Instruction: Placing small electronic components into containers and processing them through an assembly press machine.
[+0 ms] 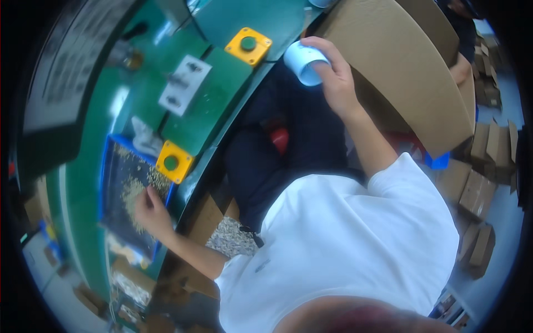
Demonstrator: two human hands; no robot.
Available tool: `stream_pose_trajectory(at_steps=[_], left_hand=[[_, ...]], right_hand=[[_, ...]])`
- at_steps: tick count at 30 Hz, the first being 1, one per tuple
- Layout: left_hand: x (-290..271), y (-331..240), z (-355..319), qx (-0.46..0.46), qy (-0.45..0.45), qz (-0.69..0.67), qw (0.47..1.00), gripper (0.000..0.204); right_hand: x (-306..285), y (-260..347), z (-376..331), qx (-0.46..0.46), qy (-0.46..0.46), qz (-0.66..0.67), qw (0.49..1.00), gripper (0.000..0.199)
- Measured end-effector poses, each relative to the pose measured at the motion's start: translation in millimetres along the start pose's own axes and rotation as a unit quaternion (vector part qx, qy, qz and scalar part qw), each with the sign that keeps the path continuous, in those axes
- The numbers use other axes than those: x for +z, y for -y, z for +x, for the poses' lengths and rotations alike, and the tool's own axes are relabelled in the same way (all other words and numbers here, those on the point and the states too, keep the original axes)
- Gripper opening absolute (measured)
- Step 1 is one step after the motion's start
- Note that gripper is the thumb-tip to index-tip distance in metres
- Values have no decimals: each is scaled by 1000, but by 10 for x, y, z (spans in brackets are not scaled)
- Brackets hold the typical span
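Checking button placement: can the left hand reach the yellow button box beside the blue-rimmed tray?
Likely yes: the left hand is at the blue-rimmed tray, close to the yellow button box, with no visible obstacle between them.

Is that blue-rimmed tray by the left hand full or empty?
Partly filled: small pale pieces lie heaped and scattered in the tray near the left hand, with its dark bottom showing bare around them.

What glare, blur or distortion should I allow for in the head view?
Head view: fisheye bends the green bench, corners go black; white glare streaks its surface; the upper-left sheet is blurred; small pieces by the left hand look soft.
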State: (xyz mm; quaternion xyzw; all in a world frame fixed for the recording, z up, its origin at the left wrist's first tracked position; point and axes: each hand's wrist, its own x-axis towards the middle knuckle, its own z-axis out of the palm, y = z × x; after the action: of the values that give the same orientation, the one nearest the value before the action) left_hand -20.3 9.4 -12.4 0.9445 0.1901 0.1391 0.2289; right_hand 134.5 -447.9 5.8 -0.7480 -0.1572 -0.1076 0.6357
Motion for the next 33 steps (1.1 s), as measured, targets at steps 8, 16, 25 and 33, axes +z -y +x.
stream_pose_trajectory(at_steps=[8,16,25,33], left_hand=[[65,3,31,54,-35,24,998,26],[-14,3,22,66,-44,45,996,23],[50,-45,52,54,-45,18,997,21],[6,-26,-5,39,-39,7,998,21]], right_hand=[[-688,-477,-1020,156,-12,-490,858,37],[-968,-438,-1337,193,42,-262,945,40],[694,-463,1944,-25,-55,135,989,50],[1445,-1758,3415,-5,52,-501,864,89]])
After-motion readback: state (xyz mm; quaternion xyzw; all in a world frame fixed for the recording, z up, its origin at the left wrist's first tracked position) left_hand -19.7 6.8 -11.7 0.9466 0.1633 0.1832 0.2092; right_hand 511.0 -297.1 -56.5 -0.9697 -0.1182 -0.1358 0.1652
